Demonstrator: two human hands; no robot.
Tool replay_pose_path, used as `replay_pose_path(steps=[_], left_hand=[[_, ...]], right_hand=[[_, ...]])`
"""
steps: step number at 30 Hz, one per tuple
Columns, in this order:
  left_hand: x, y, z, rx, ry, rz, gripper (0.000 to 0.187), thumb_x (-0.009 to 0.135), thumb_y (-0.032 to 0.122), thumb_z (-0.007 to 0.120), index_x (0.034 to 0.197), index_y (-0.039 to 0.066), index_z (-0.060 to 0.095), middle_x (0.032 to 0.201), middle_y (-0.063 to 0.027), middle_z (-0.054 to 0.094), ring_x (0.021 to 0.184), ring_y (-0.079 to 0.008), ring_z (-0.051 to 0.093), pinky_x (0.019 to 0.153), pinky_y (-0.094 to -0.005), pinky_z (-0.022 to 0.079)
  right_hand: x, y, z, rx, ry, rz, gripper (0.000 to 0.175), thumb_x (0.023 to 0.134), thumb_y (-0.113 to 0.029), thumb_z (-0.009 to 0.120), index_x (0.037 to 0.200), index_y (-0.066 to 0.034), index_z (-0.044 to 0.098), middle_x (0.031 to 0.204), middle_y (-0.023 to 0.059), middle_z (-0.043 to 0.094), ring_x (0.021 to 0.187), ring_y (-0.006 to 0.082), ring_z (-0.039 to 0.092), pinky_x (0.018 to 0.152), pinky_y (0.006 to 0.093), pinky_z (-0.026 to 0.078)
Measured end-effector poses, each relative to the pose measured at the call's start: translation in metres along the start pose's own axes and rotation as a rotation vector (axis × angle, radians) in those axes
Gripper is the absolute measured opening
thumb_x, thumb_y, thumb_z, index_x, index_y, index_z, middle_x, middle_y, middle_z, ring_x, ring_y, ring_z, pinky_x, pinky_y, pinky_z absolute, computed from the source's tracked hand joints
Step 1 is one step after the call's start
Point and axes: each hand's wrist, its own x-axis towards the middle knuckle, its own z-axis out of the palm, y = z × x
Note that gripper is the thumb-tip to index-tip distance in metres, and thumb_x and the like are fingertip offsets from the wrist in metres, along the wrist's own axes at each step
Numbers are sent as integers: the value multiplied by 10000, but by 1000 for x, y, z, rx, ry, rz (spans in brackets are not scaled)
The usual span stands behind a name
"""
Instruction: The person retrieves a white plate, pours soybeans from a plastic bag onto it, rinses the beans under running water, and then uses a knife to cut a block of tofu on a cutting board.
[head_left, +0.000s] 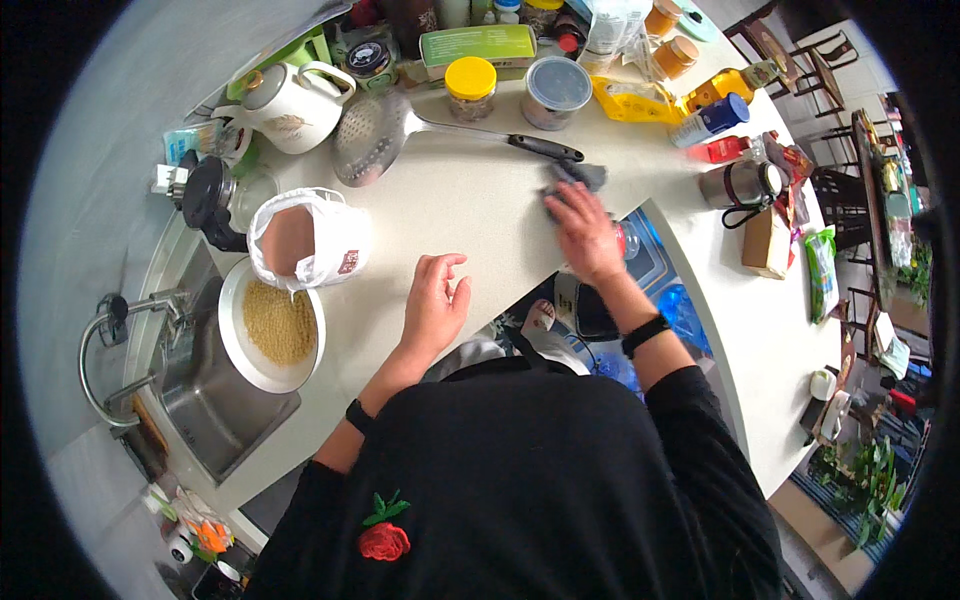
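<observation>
Under the fingers of my right hand (589, 236) is a dark grey cloth (592, 177), bunched on the pale countertop (480, 202) and a little blurred. The black handle of a steel skimmer (371, 139) ends just beyond the cloth. My left hand (435, 311) is near the counter's front edge, fingers loosely curled, thumb apart, holding nothing. To its left, a white bowl of small yellow grains (279, 322) juts over the sink. A white bag (349, 232) with an open top stands beside the bowl, its brownish contents visible.
A steel sink (217, 405) with a faucet (90, 352) is at left. Along the back are a white kettle (292, 112), a yellow-lidded jar (471, 88), a lidded tub (556, 94) and a green box (478, 45). A steel flask (731, 184) stands on the right counter.
</observation>
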Motion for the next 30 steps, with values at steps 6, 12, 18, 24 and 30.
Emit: replay_pose_path(steps=[6,12,18,24,30], left_hand=[[-18,6,32,15,18,23,289,843,55,635,1124,54,569,939,-91,497,654,-160,508,607,-298,475],[34,-2,56,-315,5,-233,344,911,158,633,1196,5,519,931,-60,491,686,-108,509,606,-290,510],[149,10,62,-865,200,-505,272,922,291,655,1070,94,542,891,1,482,634,-82,450,648,-322,545],[194,-3,66,-1024,199,-543,312,882,254,715,991,96,469,915,-33,508,674,-114,476,664,-362,543],[171,-2,82,-986,307,-440,210,926,182,661,1001,107,480,936,-8,531,753,-106,488,711,-337,531]], right_hand=[[-9,91,-35,-89,124,207,494,831,-48,537,1319,-127,549,1422,141,464,1345,368,385,1119,432,333],[36,124,-29,-52,155,270,461,843,-37,507,1301,-71,543,1394,191,470,1314,390,408,1094,421,360],[64,80,-11,22,-15,21,471,866,-92,518,1337,-79,504,1433,177,435,1352,350,376,1107,450,334],[29,113,-28,-101,29,96,527,911,-177,534,1422,-139,411,1508,137,349,1400,354,304,1128,511,266],[-30,148,-56,-172,114,294,497,910,-156,520,1399,-109,441,1469,162,397,1370,357,354,1126,473,284]])
